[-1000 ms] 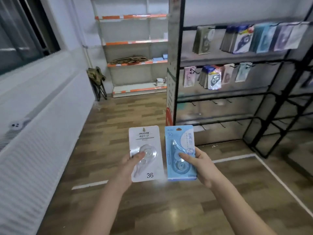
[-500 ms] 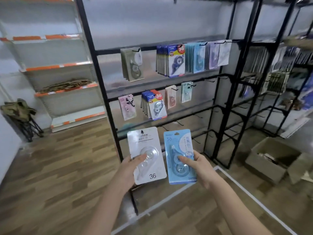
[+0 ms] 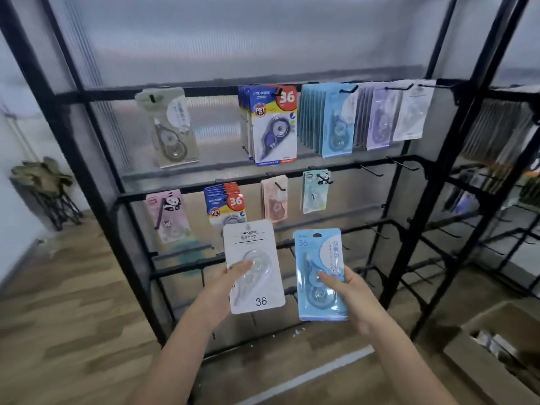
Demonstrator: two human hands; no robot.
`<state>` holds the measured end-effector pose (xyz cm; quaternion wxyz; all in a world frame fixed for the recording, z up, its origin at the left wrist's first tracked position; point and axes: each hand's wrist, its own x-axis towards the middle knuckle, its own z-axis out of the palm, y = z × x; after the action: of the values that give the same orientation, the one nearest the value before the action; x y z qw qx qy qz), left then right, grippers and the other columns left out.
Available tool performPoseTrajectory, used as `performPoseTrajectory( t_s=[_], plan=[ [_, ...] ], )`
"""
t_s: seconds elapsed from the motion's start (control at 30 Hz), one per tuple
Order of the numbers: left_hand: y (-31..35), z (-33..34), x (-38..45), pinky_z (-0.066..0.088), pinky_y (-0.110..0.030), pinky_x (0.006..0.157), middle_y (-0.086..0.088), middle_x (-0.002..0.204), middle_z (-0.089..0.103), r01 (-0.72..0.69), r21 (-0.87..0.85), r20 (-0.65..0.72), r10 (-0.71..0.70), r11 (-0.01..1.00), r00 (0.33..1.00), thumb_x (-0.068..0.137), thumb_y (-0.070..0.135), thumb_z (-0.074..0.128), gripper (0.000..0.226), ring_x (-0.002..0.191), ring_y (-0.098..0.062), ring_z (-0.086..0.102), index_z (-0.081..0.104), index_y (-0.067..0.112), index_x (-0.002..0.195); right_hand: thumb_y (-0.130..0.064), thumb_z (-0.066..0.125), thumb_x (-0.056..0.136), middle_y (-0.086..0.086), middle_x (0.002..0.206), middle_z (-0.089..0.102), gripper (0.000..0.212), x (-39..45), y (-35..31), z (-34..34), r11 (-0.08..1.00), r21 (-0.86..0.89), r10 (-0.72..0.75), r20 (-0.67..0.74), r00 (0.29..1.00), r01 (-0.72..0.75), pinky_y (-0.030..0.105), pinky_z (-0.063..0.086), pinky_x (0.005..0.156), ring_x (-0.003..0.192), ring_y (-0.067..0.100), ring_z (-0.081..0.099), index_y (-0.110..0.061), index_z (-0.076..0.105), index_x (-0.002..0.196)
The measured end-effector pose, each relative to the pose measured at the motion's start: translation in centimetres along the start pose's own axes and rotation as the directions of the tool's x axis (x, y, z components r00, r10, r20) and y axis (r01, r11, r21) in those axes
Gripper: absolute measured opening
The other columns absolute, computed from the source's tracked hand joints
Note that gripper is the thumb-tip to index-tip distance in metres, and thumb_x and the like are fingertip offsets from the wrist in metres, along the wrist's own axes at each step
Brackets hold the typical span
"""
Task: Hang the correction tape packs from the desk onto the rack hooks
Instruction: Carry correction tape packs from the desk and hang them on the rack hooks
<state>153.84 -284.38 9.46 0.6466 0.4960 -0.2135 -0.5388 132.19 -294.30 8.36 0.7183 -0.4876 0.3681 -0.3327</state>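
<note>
I'm facing the tall black metal rack (image 3: 415, 200), w/ free hooks (image 3: 371, 171) at 2 o'clock of my packs. Carry step: left hand (image 3: 225, 283) grips white card correction tape pack (image 3: 257, 287), right hand (image 3: 349, 287) grips blue card correction tape pack (image 3: 312, 252), both held mid-air just in front of the lower bars. Next, I reckon, line up a pack's hang hole w/ a matching hook.
</note>
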Motion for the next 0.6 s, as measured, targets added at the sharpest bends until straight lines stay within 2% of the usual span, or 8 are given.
performPoseTrajectory(
  t_s=[0.13, 0.23, 0.3, 0.37, 0.5, 0.6],
  plan=[
    [0.4, 3.9, 3.9, 0.058, -0.040, 0.072, -0.010, 0.103, 0.073, -0.002, -0.001, -0.048, 0.002, 1.000, 0.999, 0.073, 0.021, 0.065, 0.046, 0.089, -0.028, 0.071, 0.062, 0.012, 0.117, -0.012, 0.067, 0.084, 0.011, 0.102, 0.073, 0.029, 5.0, -2.3, -4.0, 1.000, 0.000, 0.013, 0.013, 1.000, -0.013, 0.036, 0.056, 0.074, 0.085, 0.028, 0.070, -0.009, 0.064, 0.112],
    [0.5, 5.7, 6.7, 0.053, -0.050, 0.085, -0.013, 0.110, 0.071, 0.012, 0.022, -0.094, -0.010, 1.000, 0.996, 0.069, 0.023, 0.069, 0.052, 0.100, -0.034, 0.067, 0.061, 0.012, 0.120, -0.013, 0.067, 0.085, 0.012, 0.101, 0.073, 0.027, 8.1, -3.2, -5.8, 1.000, 0.001, 0.031, 0.027, 0.999, -0.031, 0.042, 0.055, 0.081, 0.088, 0.031, 0.070, -0.009, 0.064, 0.112],
    [0.5, 6.7, 8.5, 0.055, -0.049, 0.080, -0.012, 0.107, 0.072, 0.007, 0.038, -0.092, -0.004, 0.999, 0.996, 0.070, 0.023, 0.068, 0.048, 0.096, -0.032, 0.069, 0.062, 0.014, 0.117, -0.015, 0.069, 0.083, 0.013, 0.101, 0.073, 0.029, 9.9, -3.7, -6.6, 0.999, -0.012, 0.047, 0.031, 0.998, -0.046, 0.046, 0.055, 0.084, 0.090, 0.034, 0.069, -0.009, 0.065, 0.111],
    [0.4, 7.3, 10.3, 0.057, -0.045, 0.073, -0.011, 0.105, 0.072, 0.015, 0.062, -0.098, -0.009, 0.998, 0.995, 0.071, 0.023, 0.068, 0.045, 0.092, -0.030, 0.070, 0.063, 0.014, 0.115, -0.017, 0.070, 0.081, 0.014, 0.100, 0.073, 0.033, 11.5, -4.2, -7.0, 0.999, -0.017, 0.043, 0.029, 0.999, -0.043, 0.045, 0.056, 0.082, 0.090, 0.034, 0.069, -0.008, 0.064, 0.113],
    [0.4, 8.6, 13.7, 0.050, -0.055, 0.091, -0.014, 0.111, 0.070, 0.026, 0.114, -0.077, -0.017, 0.993, 0.997, 0.066, 0.027, 0.075, 0.047, 0.103, -0.035, 0.066, 0.067, 0.016, 0.110, -0.016, 0.069, 0.082, 0.011, 0.099, 0.074, 0.031, 13.3, -5.4, -8.1, 1.000, 0.009, -0.001, 0.014, 1.000, 0.001, 0.033, 0.057, 0.069, 0.083, 0.027, 0.071, -0.008, 0.064, 0.112],
    [0.7, 9.8, 15.6, 0.049, -0.060, 0.089, -0.013, 0.110, 0.070, 0.025, 0.125, -0.083, -0.015, 0.992, 0.996, 0.061, 0.030, 0.081, 0.056, 0.101, -0.037, 0.066, 0.065, 0.019, 0.114, -0.012, 0.065, 0.084, 0.009, 0.098, 0.074, 0.024, 14.0, -7.8, -8.9, 0.995, 0.024, -0.095, 0.024, 0.995, 0.095, 0.031, 0.058, 0.066, 0.081, 0.022, 0.072, -0.010, 0.065, 0.108]
  ],
)
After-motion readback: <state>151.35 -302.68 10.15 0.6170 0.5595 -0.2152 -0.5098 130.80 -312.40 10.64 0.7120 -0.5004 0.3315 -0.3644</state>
